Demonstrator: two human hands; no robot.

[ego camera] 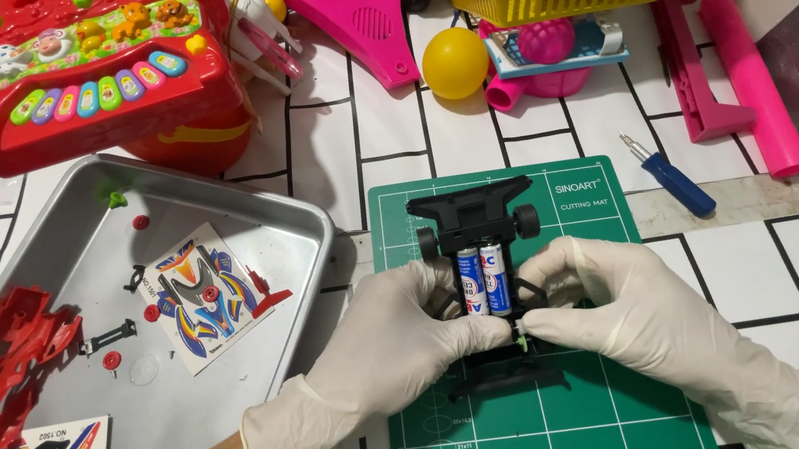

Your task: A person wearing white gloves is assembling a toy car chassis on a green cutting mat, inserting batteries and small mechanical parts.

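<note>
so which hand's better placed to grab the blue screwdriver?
Right, probably. The blue screwdriver lies right of the green cutting mat, nearer the right hand. The left hand sits on the far side of the black toy car chassis.

Both hands gloved in white. Left hand and right hand gripping black toy car chassis from either side, over green cutting mat. Two batteries seated side by side in chassis. Small green part pinched between fingertips. Metal tray at left, holding sticker sheet. Blue screwdriver at right of mat.
</note>
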